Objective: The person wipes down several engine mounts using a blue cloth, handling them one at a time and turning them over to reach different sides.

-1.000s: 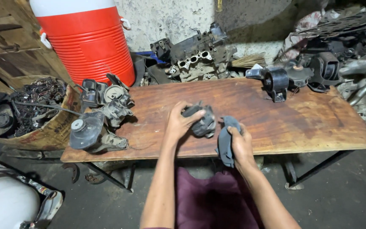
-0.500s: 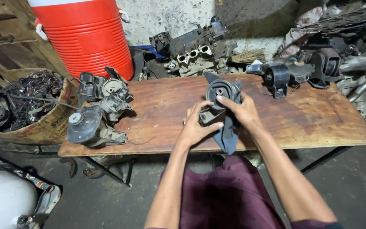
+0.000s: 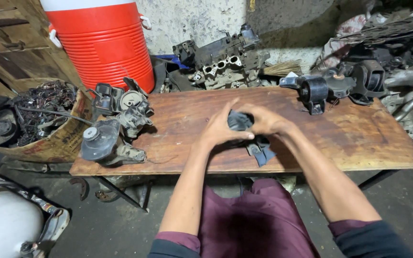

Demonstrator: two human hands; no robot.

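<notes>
Hands, left hand (image 3: 218, 131) and right hand (image 3: 264, 122), clasp a dark, lumpy metal-and-rubber engine mount (image 3: 244, 131) over scuffed wooden table (image 3: 359, 138).

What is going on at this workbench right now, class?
A person seated at a wooden bench grips a dark, greasy engine mount with both hands, the left hand and the right hand closed round it above the bench top. More mounts lie in a cluster at the left end and at the far right corner. A red cooler stands behind.
</notes>
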